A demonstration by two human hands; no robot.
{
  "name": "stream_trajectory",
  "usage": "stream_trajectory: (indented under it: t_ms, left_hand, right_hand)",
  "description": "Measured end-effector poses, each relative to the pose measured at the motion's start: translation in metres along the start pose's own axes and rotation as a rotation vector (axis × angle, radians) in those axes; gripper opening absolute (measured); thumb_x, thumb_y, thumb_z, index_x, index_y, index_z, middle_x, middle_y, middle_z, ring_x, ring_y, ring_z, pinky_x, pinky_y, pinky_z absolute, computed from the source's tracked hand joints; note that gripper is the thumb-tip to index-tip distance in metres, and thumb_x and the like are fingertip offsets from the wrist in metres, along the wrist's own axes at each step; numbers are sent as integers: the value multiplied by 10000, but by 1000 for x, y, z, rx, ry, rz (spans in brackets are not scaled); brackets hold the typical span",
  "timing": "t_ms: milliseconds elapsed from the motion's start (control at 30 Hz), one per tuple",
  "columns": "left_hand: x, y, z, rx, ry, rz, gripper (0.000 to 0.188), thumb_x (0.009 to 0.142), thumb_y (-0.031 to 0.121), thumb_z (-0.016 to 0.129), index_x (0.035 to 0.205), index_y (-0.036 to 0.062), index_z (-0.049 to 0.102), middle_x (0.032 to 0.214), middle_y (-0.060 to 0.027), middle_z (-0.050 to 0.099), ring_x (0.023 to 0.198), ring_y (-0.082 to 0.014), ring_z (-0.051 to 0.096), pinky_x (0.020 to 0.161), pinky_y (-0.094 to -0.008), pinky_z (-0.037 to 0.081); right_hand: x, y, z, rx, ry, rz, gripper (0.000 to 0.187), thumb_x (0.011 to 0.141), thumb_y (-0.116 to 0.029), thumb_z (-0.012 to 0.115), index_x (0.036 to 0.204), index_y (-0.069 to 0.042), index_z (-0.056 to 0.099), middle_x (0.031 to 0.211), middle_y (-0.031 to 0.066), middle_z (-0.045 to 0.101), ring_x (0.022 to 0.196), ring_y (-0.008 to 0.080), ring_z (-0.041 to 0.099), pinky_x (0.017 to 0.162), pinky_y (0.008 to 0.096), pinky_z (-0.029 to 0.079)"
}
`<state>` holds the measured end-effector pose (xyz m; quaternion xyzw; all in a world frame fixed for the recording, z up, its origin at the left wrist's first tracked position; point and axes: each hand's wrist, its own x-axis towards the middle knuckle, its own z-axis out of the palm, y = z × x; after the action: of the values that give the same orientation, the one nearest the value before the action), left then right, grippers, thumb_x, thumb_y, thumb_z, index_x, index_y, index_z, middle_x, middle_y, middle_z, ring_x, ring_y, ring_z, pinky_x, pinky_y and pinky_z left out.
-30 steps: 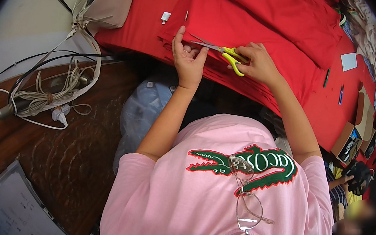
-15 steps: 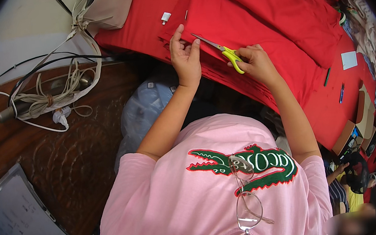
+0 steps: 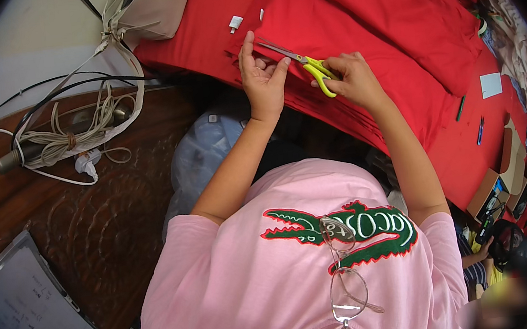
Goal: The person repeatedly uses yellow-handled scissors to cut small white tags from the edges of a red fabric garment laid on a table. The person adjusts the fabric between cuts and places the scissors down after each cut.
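Note:
My right hand (image 3: 356,80) has its fingers in the yellow-green handles of a pair of scissors (image 3: 311,68). The handles are spread, and the metal blades point left, their tips beside the index finger of my left hand (image 3: 265,89). That left hand is turned palm up at the edge of a stack of red cloth (image 3: 347,44), index finger and thumb stretched apart, the other fingers partly curled. No held object shows in it; a thin thread would be too small to make out. Small white labels (image 3: 235,24) stick out past the left hand's fingertips.
At the right of the red-covered table lie a white paper square (image 3: 490,85), a blue pen (image 3: 480,131) and open cardboard boxes (image 3: 504,169). Bundled cables (image 3: 68,135) rest on carved wood at left, near a whiteboard (image 3: 40,313). Another person's hand (image 3: 483,251) shows at lower right.
The scissors have moved left toward my left hand, and their handles have spread wider. My left thumb has swung away from the index finger. A white label near the fingertips shows more.

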<state>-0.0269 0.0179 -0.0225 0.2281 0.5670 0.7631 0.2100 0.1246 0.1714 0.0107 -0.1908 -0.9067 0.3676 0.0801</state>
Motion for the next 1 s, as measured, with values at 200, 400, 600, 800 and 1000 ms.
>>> stream_trajectory:
  t_ms: [200, 400, 600, 800, 1000]
  left_hand:
    - [-3, -19, -7, 60, 75, -52, 887, 888, -172, 677, 1638, 53, 262, 1341, -75, 470, 963, -111, 561, 875, -238, 557]
    - [-19, -26, -6, -31, 153, -92, 626, 922, -160, 582, 1501, 21, 426, 1287, -46, 543, 968, -102, 535, 870, -230, 495]
    - [-65, -50, 13, 2, -48, -251, 440, 924, -119, 637, 1338, 12, 564, 1295, -49, 535, 985, -88, 556, 874, -223, 501]
    - [-58, -57, 35, 34, -59, -234, 608, 860, -143, 725, 1401, 27, 507, 1247, -38, 463, 915, -72, 521, 770, -215, 509]
    - [-50, -50, 41, 143, -98, -128, 649, 851, -175, 726, 1424, 16, 491, 1095, -16, 460, 829, -51, 479, 740, -201, 518]
  right_hand:
    - [-13, 11, 3, 110, -16, 121, 283, 851, -304, 834, 919, -43, 747, 645, 67, 598, 595, 196, 514, 742, 362, 420]
    - [-50, 19, -22, 325, 39, 428, 336, 871, -309, 849, 994, -11, 754, 637, 35, 519, 604, 109, 423, 600, 310, 373]
    - [-93, 24, -36, 223, 67, 463, 370, 840, -304, 872, 1018, -8, 738, 660, 54, 525, 614, 132, 445, 604, 324, 377]
    - [-100, 23, -38, 91, 17, 366, 369, 817, -319, 875, 1007, -38, 730, 699, 86, 564, 657, 210, 492, 688, 376, 413]
    - [-91, 20, -52, -116, -8, 213, 356, 808, -315, 862, 966, -36, 708, 721, 94, 578, 723, 268, 541, 754, 407, 424]
